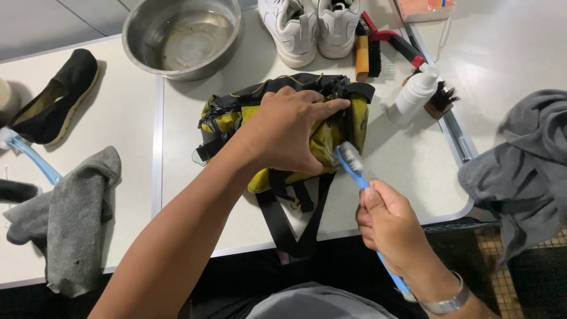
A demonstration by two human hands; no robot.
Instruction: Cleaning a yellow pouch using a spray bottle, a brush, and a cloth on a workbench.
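The right hand (387,221) is gripping the handle of a blue toothbrush (360,177) in a closed fist, thumb lying along the handle, bristles touching the yellow fabric of the yellow and black bag (283,127). The left hand (289,133) is pressing flat on top of the bag, fingers spread and curled over its far side, pinning it on the white table (401,159). Scrubbing well likely calls for short strokes while the fabric is being held taut. The left forearm is reaching diagonally across; the right wrist is bending inward. A white bottle (413,94), 2 white shoes (313,23) and a steel bowl (183,35) are standing beyond.
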